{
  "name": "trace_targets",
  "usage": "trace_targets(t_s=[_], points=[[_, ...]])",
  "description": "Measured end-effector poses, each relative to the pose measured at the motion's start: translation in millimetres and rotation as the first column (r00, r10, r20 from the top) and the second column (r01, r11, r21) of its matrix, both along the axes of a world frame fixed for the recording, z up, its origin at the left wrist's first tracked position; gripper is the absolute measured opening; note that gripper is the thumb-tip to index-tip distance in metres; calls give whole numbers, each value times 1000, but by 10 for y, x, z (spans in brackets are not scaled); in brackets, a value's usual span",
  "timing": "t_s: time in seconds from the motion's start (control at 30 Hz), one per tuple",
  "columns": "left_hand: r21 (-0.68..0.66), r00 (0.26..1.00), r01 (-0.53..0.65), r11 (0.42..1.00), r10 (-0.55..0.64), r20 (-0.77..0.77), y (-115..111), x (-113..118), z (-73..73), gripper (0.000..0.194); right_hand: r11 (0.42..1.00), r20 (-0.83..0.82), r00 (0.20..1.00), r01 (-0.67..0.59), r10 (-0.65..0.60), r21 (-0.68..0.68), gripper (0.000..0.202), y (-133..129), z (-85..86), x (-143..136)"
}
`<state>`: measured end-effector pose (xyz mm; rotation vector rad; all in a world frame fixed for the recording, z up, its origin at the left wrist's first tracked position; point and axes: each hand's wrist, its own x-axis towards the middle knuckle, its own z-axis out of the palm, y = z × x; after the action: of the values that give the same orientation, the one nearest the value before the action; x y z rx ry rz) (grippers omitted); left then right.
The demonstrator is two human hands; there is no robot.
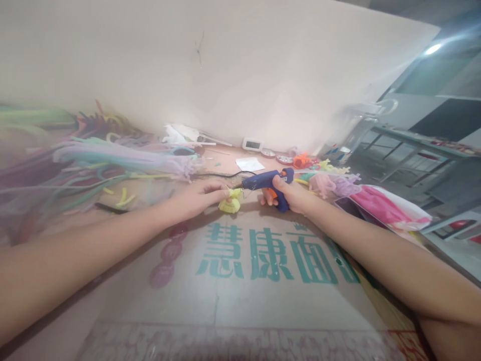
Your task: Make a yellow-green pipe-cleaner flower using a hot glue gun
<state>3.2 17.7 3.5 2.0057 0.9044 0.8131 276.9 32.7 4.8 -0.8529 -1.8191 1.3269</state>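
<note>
Near the middle of the view, my left hand (206,197) is closed on a small yellow fuzzy piece (230,201). Facing it from the right, my right hand (287,194) is wrapped round the handle of a blue glue gun (263,180) with an orange trigger. The gun's nozzle points left and is at the top of the yellow piece; whether they touch is hard to tell. Both hands are above the far part of a cardboard sheet (240,306) printed with green characters.
Bundles of pastel fuzzy stems (124,156) lie at the left. A small white display (252,144) and a paper (250,164) are by the wall. Colourful fuzzy pieces (326,183) and a pink packet (391,205) lie at the right. A dark cable (225,175) runs behind my hands.
</note>
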Motion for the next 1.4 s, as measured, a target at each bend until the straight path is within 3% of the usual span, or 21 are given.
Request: trace_targets(t_s=[0.33,1.4], points=[[-76,999,-47,996,48,5,33,-30,-58,35,1000,1,1000,-26,25,18,71,7,-14,15],[-124,998,-70,990,68,-18,-33,12,28,32,1000,-24,1000,-14,14,-9,71,25,-27,18]])
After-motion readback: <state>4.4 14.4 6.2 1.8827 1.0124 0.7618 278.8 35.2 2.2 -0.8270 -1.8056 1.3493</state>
